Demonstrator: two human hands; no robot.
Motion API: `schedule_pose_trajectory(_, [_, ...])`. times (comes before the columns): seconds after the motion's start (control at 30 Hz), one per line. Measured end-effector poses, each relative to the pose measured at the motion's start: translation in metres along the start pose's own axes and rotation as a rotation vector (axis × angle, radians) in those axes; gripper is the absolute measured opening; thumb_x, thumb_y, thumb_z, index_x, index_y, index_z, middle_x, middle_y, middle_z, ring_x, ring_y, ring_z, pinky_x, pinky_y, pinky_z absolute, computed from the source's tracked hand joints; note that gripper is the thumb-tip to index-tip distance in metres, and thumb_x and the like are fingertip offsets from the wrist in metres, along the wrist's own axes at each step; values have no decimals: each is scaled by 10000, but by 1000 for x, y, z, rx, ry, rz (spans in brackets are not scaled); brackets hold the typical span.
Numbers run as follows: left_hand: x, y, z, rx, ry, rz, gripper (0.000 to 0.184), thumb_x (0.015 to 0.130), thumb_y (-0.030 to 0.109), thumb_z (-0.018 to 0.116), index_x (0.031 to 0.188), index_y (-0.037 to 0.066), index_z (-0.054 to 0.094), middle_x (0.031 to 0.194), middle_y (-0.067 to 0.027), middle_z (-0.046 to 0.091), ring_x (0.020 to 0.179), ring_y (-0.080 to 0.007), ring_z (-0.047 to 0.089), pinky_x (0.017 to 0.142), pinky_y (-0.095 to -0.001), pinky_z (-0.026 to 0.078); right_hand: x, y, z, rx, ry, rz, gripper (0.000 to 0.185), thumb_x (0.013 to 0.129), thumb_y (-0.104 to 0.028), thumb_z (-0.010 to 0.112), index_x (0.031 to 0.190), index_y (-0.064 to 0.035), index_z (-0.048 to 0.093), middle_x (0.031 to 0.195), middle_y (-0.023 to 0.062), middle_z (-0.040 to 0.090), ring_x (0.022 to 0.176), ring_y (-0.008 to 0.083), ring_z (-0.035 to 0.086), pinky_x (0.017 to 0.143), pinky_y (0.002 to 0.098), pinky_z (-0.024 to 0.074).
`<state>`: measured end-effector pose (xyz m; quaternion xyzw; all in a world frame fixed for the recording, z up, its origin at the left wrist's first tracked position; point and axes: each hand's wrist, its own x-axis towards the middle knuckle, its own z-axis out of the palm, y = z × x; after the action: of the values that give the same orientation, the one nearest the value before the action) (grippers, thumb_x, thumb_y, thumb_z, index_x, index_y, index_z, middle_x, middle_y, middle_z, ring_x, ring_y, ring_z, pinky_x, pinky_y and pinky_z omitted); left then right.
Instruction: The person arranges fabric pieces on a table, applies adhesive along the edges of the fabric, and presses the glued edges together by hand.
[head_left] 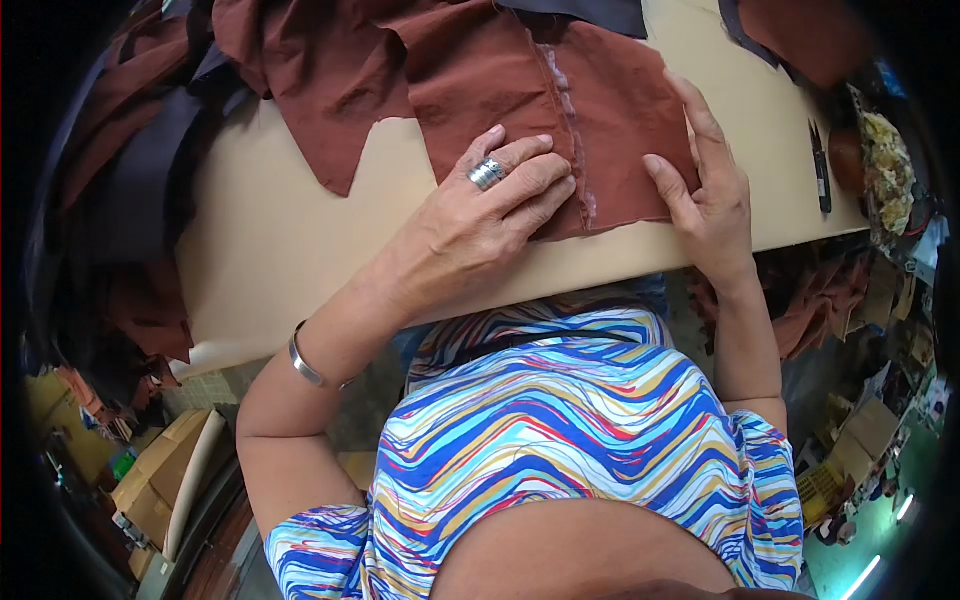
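Observation:
A reddish-brown fabric piece [635, 130] lies on the table, with a seam and a frayed, whitish strip [565, 95] running down it. My left hand [505, 190], wearing a wide silver ring, rests palm down on the cloth just left of this seam, its fingers stretched out. At the right edge of the same piece is my right hand [705, 180]. Its thumb touches the top of the cloth and its forefinger extends along the edge, the two spread apart. The other right fingers are mostly hidden.
More brown cloth [310, 80] and dark fabric [140, 170] heap at the left. A black pen-like tool [820, 165] lies on the tan tabletop [270, 250] at right. Cardboard boxes [165, 470] stand below left; brown scraps [810, 300] hang beyond the table's right front edge.

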<state>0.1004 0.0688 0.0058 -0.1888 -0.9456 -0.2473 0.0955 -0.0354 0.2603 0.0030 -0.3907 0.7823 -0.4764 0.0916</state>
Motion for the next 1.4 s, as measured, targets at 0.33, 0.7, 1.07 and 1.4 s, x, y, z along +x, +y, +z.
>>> schedule_pose_trajectory(0.33, [2,-1,1,149,-55,47,475,716,83,550,1186,8,544,1254,-127,461,1208,-312,426,1035,-476,288,-1,4,-1,-25,-30,-62,532,828,82,511,1333,-2,366,1365,130,404,1307,225,325,1095,361,229])
schedule_pose_trajectory(0.7, [-1,5,4,123,-32,-27,469,724,144,584,1192,164,570,1277,-92,478,1187,-285,461,1038,-484,280,-2,7,-1,-192,54,-127,561,771,4,590,1292,-173,479,1227,47,564,635,194,471,689,287,435])
schedule_pose_trajectory(1.07, [9,-7,-1,85,63,-21,431,719,-2,548,1149,-7,563,1185,-135,534,1121,-305,515,959,-404,414,24,8,1,-183,102,-85,542,831,5,559,1339,-124,422,1119,41,606,679,41,447,683,188,422])
schedule_pose_trajectory(1.4, [12,-5,0,238,16,5,477,689,75,547,1164,38,571,1233,-119,512,1125,-298,507,938,-403,428,25,7,1,-187,72,-72,492,835,10,542,1301,-135,475,1245,-2,560,1000,96,553,877,247,418])
